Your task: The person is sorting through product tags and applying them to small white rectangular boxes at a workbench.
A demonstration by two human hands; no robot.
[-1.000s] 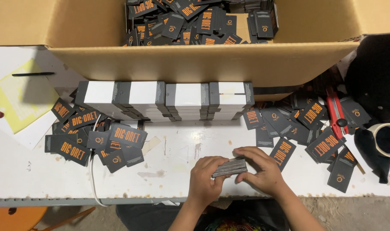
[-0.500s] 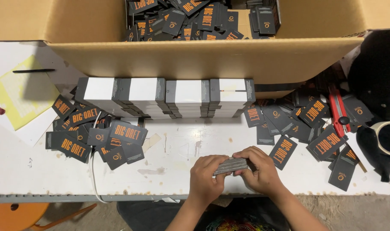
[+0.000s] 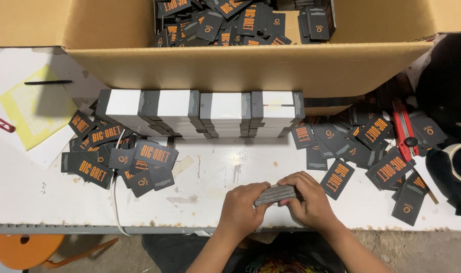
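- In the head view, we see our left hand point(image 3: 239, 207) and our right hand point(image 3: 310, 199) both closed around a small stack of dark tags point(image 3: 275, 193), held edge-on between them, one hand at each end.
- The stack sits just above the near edge of the white worktop point(image 3: 215, 177), well in front of the big cardboard box point(image 3: 250, 68), which we take as our landmark.
- Inside the box lies a heap of loose dark tags point(image 3: 240, 20) with orange print.
- Right against the front wall of the box stands a row of banded bundles point(image 3: 200, 114), white on top with grey bands, side by side.
- In front of the box's left corner we find a scattered pile of dark tags point(image 3: 114, 156), with a thin white cord point(image 3: 115, 202) running out from under it toward the worktop edge.
- In front of the box's right corner lies another spread of tags point(image 3: 372, 146); a red utility knife point(image 3: 405, 131) rests among them.
- Left of the box we see a yellow sheet point(image 3: 36, 108) with a black pen point(image 3: 47, 82) at its far edge, and small red snips point(image 3: 0, 123) beside it.
- Far right of the box sits a roll of tape point(image 3: 460, 162) on dark cloth.
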